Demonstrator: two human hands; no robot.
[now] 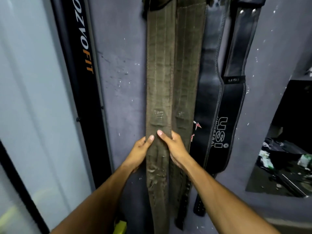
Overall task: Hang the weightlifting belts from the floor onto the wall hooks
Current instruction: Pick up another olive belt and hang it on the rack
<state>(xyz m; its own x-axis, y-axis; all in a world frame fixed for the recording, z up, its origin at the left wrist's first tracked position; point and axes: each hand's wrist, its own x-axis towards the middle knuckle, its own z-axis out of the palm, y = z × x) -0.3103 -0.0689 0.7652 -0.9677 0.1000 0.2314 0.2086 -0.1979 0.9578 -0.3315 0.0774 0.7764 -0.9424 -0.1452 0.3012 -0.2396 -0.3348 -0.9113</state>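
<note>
A worn olive-brown belt (pixel 159 81) hangs down the grey wall (pixel 121 81) from above the frame. My left hand (pixel 138 153) grips its left edge and my right hand (pixel 174 147) grips its right edge, thumbs on the front, at about mid-length. A second olive-brown belt (pixel 187 73) hangs just behind it to the right. Two black leather belts (pixel 211 92) (pixel 234 105), one marked USI, hang further right. The hooks are out of view above.
A black upright frame (pixel 79 65) with orange lettering stands at the left beside a pale glass panel (pixel 33 98). A mirror or opening (pixel 287 141) at the right shows clutter. Something yellow (pixel 120 226) lies at the bottom.
</note>
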